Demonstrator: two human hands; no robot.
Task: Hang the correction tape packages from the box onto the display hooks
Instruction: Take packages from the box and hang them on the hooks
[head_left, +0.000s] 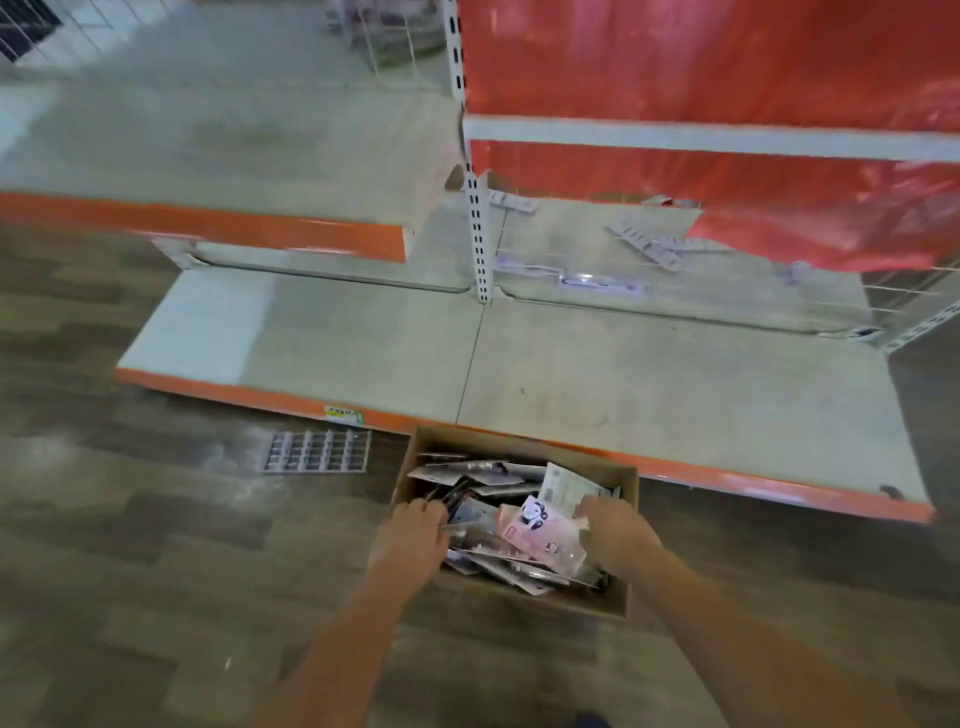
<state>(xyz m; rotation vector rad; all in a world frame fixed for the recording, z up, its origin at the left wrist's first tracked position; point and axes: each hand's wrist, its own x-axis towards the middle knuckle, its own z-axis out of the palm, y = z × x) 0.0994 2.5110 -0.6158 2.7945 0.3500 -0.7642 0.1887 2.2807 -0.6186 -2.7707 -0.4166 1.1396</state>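
The left hand (415, 530) reaches into the cardboard box (618, 597) with its fingers (434, 506) curled down over the dark packages at the box's left side; they appear to pinch one, though blur hides the exact grip. The right hand (613, 530) comes in from the right, its fingers bent and closed on the edge of a pink package (530, 525) printed with a panda, which lies tilted, its long axis running from the near left up toward the far right. Just beyond that hand a pale package (563, 488) with small printed text leans up against the box's far right corner.

The remaining correction tape packages (488, 558) lie in a loose heap inside the box, overlapping and pointing different ways, most of them flat or slightly tilted, with their long axes roughly across the box.

The box sits on the wood-patterned floor (156, 545), touching the orange front edge of the low base shelf (623, 374). To its left on the floor lies a flat grey grid-like strip (317, 451). Farther back, on the upper shelf (571, 234) under a red plastic sheet (727, 78), a few grey strips (644, 244) lie scattered beside a white slotted upright (479, 234).
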